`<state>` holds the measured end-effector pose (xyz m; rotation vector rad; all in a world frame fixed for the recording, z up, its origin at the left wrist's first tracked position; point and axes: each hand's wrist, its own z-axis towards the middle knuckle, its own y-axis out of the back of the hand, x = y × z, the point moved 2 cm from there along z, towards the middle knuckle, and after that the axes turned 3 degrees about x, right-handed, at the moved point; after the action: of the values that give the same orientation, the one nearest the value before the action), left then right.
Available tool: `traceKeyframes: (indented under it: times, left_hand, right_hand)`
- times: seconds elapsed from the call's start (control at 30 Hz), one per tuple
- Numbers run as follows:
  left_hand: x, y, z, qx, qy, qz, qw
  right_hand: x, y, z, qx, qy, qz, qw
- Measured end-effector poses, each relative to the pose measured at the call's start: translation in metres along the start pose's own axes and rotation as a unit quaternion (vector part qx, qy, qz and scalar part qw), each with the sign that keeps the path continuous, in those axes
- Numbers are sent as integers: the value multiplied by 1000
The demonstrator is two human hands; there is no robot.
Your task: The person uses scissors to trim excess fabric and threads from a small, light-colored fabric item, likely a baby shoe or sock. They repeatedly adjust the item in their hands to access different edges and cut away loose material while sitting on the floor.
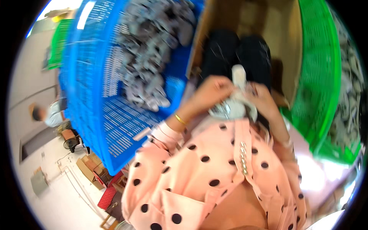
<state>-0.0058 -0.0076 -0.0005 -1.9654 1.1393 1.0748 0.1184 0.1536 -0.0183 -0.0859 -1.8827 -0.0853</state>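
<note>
In front of my lap, both hands meet at a small pale piece (239,76) with a rounded, tongue-like end pointing away from me. My left hand (212,92), below a yellow bangle, has its fingertips pinched at the near left part of this piece. From the other side my right hand (264,100) grips it with bent fingers; blur hides exactly where. Just under my hands lies a whitish piece (228,110) with a shiny grey patch. Its kind cannot be made out, nor whether it is joined to the held piece.
To my left stands a large blue plastic crate (126,128) with a heap of grey pieces (147,53). An open cardboard box (281,23) is beyond my knees. At right is a green crate (320,76), with more grey pieces (345,111) beside it. Another person (53,115) is far left.
</note>
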Motion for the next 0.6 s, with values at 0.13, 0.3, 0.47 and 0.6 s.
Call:
traceKeyframes:
  times: [0.13, 0.3, 0.47, 0.6]
  left_hand:
    - [-11, -8, -12, 8, 53, -66, 996]
    - [-2, -4, -8, 39, 72, -136, 987]
    - [0, -1, -8, 28, 88, -179, 980]
    - [5, 0, -4, 16, 100, -165, 981]
  right_hand:
    - [3, -3, -4, 19, -54, 61, 997]
    - [7, -4, -8, 2, -12, -20, 1000]
    - [26, 3, -21, -109, 149, -369, 911]
    - [41, 3, -26, -101, 197, -548, 806]
